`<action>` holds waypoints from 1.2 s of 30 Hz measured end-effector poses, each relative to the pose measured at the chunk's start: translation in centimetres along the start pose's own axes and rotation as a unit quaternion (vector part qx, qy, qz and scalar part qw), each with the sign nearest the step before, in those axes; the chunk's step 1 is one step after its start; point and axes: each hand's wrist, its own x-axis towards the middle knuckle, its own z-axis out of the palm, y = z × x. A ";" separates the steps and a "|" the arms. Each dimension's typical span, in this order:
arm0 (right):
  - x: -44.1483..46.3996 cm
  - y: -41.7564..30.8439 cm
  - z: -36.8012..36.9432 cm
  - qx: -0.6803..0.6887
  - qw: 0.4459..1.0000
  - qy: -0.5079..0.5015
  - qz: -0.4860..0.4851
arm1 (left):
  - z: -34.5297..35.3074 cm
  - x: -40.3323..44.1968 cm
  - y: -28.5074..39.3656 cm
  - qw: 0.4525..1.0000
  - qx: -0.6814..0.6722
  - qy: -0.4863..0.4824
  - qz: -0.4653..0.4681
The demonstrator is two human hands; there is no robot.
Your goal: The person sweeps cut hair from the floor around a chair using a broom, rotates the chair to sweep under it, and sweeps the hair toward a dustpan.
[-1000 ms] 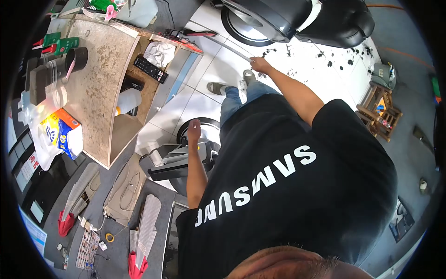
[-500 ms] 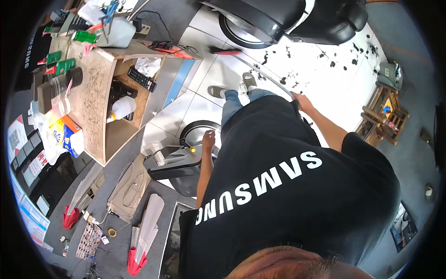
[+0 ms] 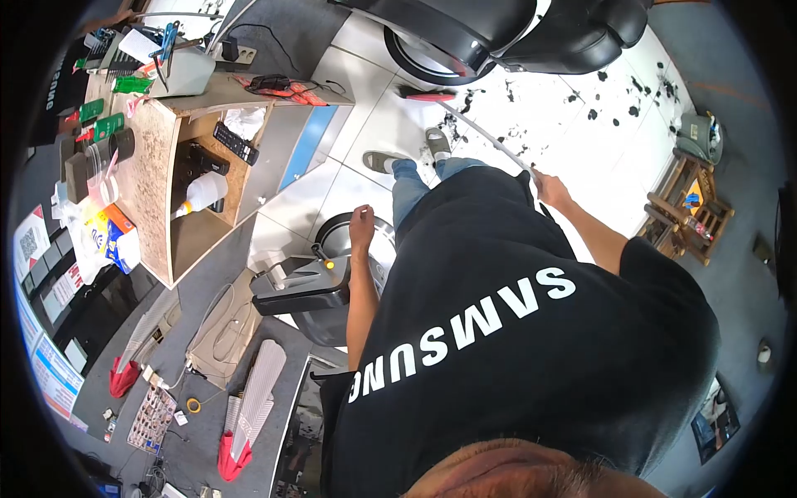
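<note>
My right hand is closed around the end of a long grey broom handle. The broom's red head, with dark bristles, rests on the white tiled floor beyond my feet. Dark hair clippings lie scattered on the tiles right of the handle. My left hand hangs over the round metal base of a chair, fingers curled in, with nothing visible in them.
At the left stands a wooden cabinet with bottles and a remote control in its compartments. A black barber chair is at the top. On the right are a wooden stool and a grey bin. A mirror shows at the upper left.
The broom head has come into fuller view and moved right across the tiles. My right hand has moved right and down. My left hand has curled in and shifted slightly right.
</note>
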 end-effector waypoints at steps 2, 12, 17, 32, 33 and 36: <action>-1.4 0.7 -0.8 -0.009 0.999 0.034 -0.015 | 1.0 -0.3 -0.8 0.999 0.030 -0.006 -0.007; 12.3 -2.6 -2.1 -0.056 0.997 0.042 -0.016 | 3.0 -3.5 -1.0 0.985 0.058 -0.151 -0.052; 2.3 6.0 -2.3 -0.055 0.995 -0.014 0.077 | 2.3 -2.0 -3.3 1.000 -0.003 0.009 0.004; 20.3 -19.6 -3.1 -0.032 0.993 -0.024 -0.107 | 3.9 -5.4 0.6 0.993 0.041 -0.098 -0.047; 19.3 -19.8 -4.2 -0.026 0.994 -0.056 -0.087 | 3.8 -4.6 -1.6 0.995 0.064 -0.075 -0.014; 20.1 -11.7 0.8 -0.077 0.991 -0.002 -0.108 | 3.0 -4.5 -0.1 0.998 -0.032 -0.010 -0.062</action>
